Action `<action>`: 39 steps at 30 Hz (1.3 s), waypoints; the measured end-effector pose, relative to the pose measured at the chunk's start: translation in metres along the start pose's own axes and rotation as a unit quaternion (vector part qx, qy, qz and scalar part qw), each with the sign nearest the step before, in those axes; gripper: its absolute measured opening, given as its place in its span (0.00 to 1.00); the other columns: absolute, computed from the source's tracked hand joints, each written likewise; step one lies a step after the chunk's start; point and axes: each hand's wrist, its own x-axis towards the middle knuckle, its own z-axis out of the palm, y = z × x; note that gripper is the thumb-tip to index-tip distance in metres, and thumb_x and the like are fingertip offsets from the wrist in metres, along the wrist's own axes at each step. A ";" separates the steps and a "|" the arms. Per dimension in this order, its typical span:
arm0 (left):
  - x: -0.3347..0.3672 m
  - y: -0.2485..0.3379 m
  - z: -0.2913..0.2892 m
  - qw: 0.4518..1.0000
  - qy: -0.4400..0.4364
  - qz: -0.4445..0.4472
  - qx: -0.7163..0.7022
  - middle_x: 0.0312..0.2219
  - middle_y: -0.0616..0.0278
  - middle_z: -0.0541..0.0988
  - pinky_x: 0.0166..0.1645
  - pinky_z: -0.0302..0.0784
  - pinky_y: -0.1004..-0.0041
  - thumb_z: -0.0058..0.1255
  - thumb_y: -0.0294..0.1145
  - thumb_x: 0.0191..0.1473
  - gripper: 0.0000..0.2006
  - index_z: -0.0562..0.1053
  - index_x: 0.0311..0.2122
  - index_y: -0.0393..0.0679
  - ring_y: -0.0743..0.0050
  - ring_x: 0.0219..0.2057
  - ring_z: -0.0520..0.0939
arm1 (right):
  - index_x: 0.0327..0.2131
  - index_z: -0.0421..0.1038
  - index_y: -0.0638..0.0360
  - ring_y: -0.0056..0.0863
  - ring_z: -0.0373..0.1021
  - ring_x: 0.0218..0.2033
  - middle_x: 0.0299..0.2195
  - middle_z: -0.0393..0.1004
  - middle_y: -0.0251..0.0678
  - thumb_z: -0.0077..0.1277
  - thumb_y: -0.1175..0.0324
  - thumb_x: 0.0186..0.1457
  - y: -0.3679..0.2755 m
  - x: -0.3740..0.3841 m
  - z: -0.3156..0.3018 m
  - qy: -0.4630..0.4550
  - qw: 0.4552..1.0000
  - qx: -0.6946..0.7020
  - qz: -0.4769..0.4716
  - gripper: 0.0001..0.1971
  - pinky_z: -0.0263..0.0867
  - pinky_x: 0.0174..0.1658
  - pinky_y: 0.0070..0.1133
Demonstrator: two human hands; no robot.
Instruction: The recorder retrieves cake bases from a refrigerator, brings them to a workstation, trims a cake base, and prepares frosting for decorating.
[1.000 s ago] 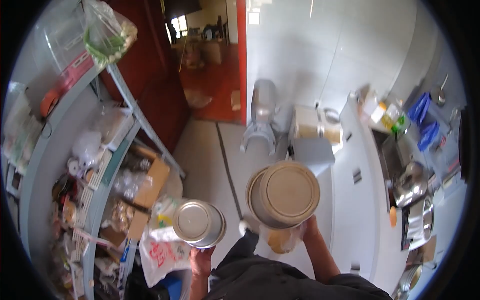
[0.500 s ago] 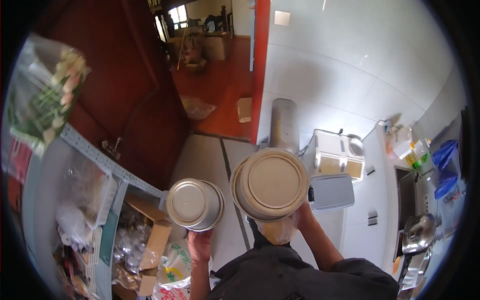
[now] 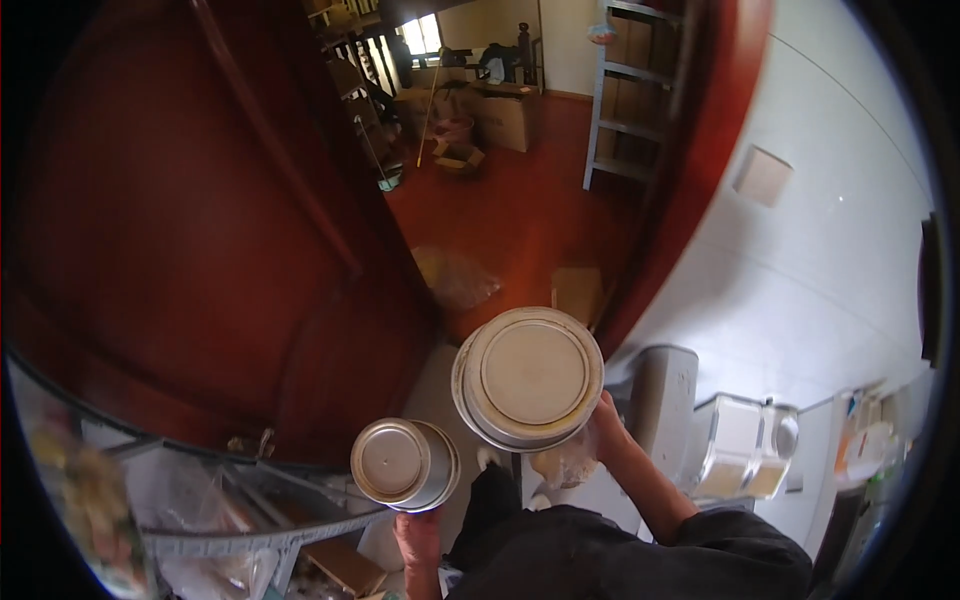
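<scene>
Well, from where I stood, both of the person's hands were full. Taking twelve o'clock as straight ahead of the person, the left hand [image 3: 418,530] had hold of a small round vessel [image 3: 388,463] of dull silver metal, gripping it at its six o'clock edge; the fingertips were hidden beneath, so I couldn't tell how far they curled. The right hand [image 3: 603,418] was closed on a large round vessel [image 3: 535,370], beige and stained, at about its four o'clock edge, its fingers also mostly out of sight. The small vessel sat at eight o'clock from the large one, the two apart but near each other. Each had a flat circular face turned up, and I couldn't tell whether that was a lid or a base. A clear plastic bag [image 3: 568,462] with something yellowish in it showed at five o'clock of the large vessel, just beside the right hand.

From that large vessel, a dark red door [image 3: 200,250] stood at ten o'clock, and a red-brown floor [image 3: 500,215] spread beyond the doorway at twelve, with a crumpled plastic sheet [image 3: 460,278] at eleven and a cardboard piece [image 3: 577,290] at one. A grey bin [image 3: 665,405] was at three, a white container [image 3: 745,450] towards four, and a metal shelf [image 3: 290,537] at eight.
</scene>
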 end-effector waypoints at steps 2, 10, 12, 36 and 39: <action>0.066 -0.007 0.021 1.000 -0.006 -0.026 -0.011 0.57 0.57 0.74 0.62 0.72 0.48 0.57 0.44 0.55 0.28 0.69 0.59 0.42 0.54 0.57 0.75 | 0.45 0.76 0.66 0.25 0.76 0.37 0.39 0.79 0.35 0.51 0.59 0.60 -0.014 0.063 0.005 -0.003 0.995 0.100 0.009 0.19 0.72 0.41 0.23; 0.366 -0.006 0.162 0.993 -0.049 -0.093 0.059 0.52 0.61 0.78 0.56 0.76 0.55 0.64 0.45 0.49 0.30 0.71 0.56 0.43 0.59 0.54 0.78 | 0.61 0.66 0.53 0.33 0.70 0.56 0.55 0.73 0.35 0.44 0.43 0.63 -0.085 0.304 0.000 0.073 0.991 0.110 -0.015 0.31 0.67 0.57 0.32; 0.444 0.000 0.205 0.986 -0.126 -0.094 0.056 0.53 0.62 0.78 0.56 0.75 0.55 0.60 0.45 0.53 0.29 0.70 0.58 0.43 0.61 0.54 0.78 | 0.61 0.65 0.53 0.33 0.69 0.57 0.56 0.72 0.36 0.45 0.43 0.63 -0.099 0.366 -0.019 0.092 0.985 0.126 -0.077 0.31 0.66 0.58 0.32; 1.041 0.025 0.502 0.996 0.081 0.025 -0.039 0.51 0.59 0.78 0.60 0.72 0.55 0.52 0.36 0.56 0.23 0.70 0.56 0.40 0.60 0.53 0.78 | 0.61 0.64 0.58 0.33 0.68 0.57 0.59 0.69 0.39 0.51 0.43 0.61 -0.311 1.096 0.000 -0.033 0.999 0.028 -0.012 0.34 0.67 0.59 0.34; 1.079 0.033 0.510 0.987 0.144 0.042 -0.053 0.52 0.57 0.77 0.61 0.71 0.56 0.52 0.38 0.56 0.23 0.71 0.55 0.40 0.58 0.53 0.78 | 0.61 0.63 0.59 0.33 0.66 0.59 0.59 0.68 0.39 0.49 0.44 0.63 -0.282 1.190 0.017 -0.041 0.999 -0.014 -0.020 0.33 0.66 0.60 0.34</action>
